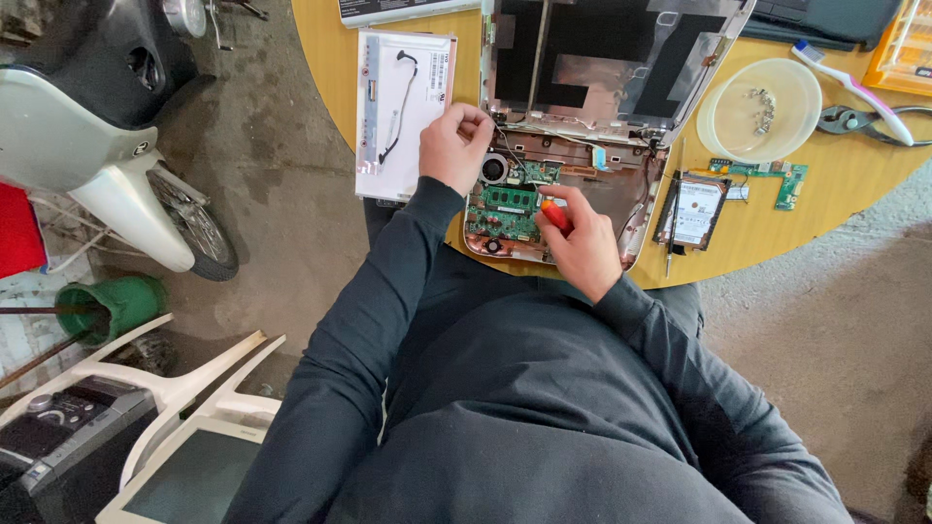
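An opened laptop base (568, 189) lies at the near edge of a round yellow table (767, 228), its green motherboard (505, 213) bare, with a memory module (510, 198) and a small round fan (494, 169) showing. The right hand (585, 243) is curled tight around a red-handled screwdriver (554, 215), whose handle pokes out over the board just right of the memory module; its tip is hidden by the fingers. The left hand (452, 146) rests at the base's upper left corner beside the fan, fingers bent and pinched together on thin wires; whether it truly grips them I cannot tell. Behind it lies a removed screen panel (403, 112) with a black cable across it. The lifted lid shell (616, 58) stands over the far side of the base. To the right sit a hard drive (694, 209), a small green circuit board (788, 180), a clear dish of screws (762, 109), a toothbrush (854, 89) and pliers (854, 120).
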